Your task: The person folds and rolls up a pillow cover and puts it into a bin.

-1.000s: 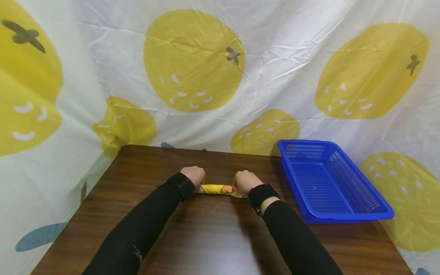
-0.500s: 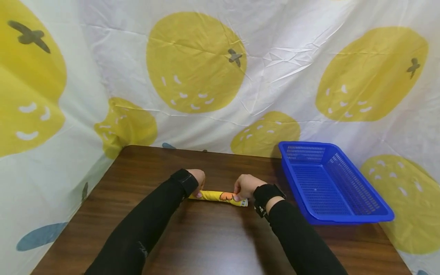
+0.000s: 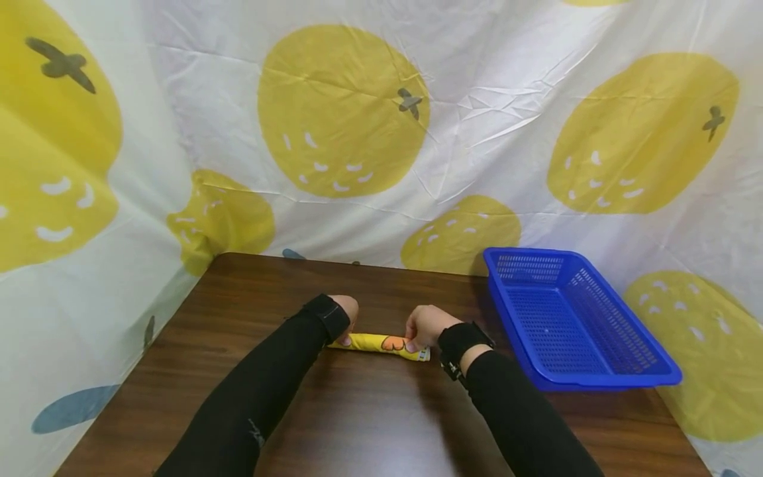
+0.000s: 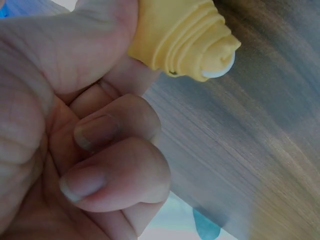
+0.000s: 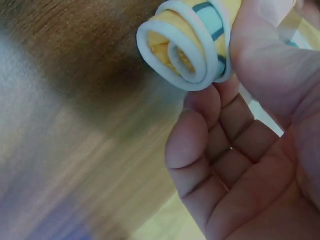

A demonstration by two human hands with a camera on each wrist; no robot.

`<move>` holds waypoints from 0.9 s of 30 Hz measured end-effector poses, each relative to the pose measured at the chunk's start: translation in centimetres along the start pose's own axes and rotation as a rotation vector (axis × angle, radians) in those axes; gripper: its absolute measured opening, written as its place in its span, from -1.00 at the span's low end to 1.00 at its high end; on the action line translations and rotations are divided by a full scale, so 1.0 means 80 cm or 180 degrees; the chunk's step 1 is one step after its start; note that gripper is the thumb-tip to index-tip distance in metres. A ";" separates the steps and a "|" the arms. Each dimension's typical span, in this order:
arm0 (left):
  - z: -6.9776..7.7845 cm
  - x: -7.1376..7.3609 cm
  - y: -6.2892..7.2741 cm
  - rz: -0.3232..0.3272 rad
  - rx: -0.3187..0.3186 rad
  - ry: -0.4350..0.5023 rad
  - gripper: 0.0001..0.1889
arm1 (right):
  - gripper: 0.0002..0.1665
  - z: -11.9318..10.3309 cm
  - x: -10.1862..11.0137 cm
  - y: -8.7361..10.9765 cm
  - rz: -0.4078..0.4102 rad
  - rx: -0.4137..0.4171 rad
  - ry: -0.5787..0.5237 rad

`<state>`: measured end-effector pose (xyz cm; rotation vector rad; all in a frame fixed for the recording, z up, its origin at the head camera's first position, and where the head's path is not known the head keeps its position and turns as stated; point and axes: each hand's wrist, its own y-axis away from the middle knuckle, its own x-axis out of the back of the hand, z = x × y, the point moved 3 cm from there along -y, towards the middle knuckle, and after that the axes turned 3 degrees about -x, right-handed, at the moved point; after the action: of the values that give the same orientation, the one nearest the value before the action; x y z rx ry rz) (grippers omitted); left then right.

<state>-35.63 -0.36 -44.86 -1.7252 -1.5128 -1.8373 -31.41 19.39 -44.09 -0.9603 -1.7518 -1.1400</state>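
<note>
A yellow cloth (image 3: 371, 342) with an orange print lies rolled into a narrow tube across the middle of the table. My left hand (image 3: 347, 314) pinches it close to its left end, where the left wrist view shows the roll's layered, tapering end (image 4: 187, 40). Near the other end, my right hand (image 3: 426, 325) holds the roll between thumb and fingers. White edging spirals round that end of the cloth (image 5: 207, 45) in the right wrist view, with a light blue and dark patch beside it. Some fingertips behind the roll are hidden.
To the right stands a blue plastic basket (image 3: 518, 331) with perforated walls and nothing visible inside. The brown wooden table (image 3: 357, 411) ends at the back against a white curtain (image 3: 477, 132) printed with yellow fruit.
The rolled cloth has come slightly nearer to me, and its right end now shows past my right hand. My right hand's fingers have loosened from a fist into a pinch.
</note>
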 end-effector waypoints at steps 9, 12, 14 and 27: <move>-0.005 -0.005 -0.005 -0.0051 -0.0074 -0.0075 -0.57 | -0.71 -0.037 -0.010 0.037 0.0837 0.0619 0.0834; -0.007 -0.006 -0.004 -0.0053 -0.0076 -0.0093 -0.57 | -0.81 -0.046 -0.022 0.052 0.1216 0.0745 0.1392; -0.009 -0.007 -0.004 -0.0002 -0.0084 -0.0068 -0.55 | -0.86 -0.052 -0.030 0.060 0.1409 0.0742 0.1746; -0.005 -0.005 -0.002 -0.0068 -0.0062 -0.0016 -0.57 | -0.86 -0.070 -0.057 0.071 0.1567 0.0665 0.2600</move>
<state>-35.88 -0.73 -45.19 -1.7302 -1.5260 -1.8655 -23.32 15.11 -44.99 -0.6106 -0.8844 -0.8274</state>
